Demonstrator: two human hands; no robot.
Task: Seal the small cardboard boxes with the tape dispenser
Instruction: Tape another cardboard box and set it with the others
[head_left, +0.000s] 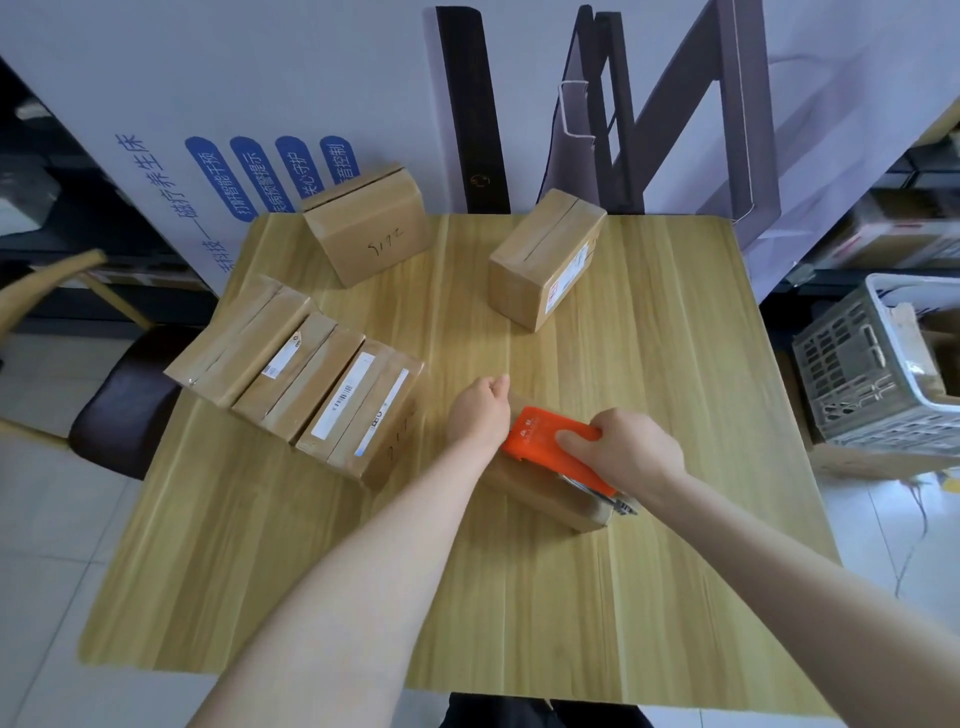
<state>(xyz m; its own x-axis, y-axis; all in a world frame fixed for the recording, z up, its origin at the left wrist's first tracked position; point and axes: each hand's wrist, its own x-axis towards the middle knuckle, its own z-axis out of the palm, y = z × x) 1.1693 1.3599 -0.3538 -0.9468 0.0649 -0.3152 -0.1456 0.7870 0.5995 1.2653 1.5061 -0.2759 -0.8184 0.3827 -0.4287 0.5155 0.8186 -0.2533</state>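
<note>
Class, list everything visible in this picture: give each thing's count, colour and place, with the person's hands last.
row of boxes: three, brown, table's left side
far boxes: two, brown, far side, apart
box being taped: one, brown, near centre
tape dispenser: one, orange, on that box
table: one, light wood, centre
crate: one, grey, right of table
chair: one, dark seat, left
left hand: holds box's far end
right hand: grips dispenser
</note>
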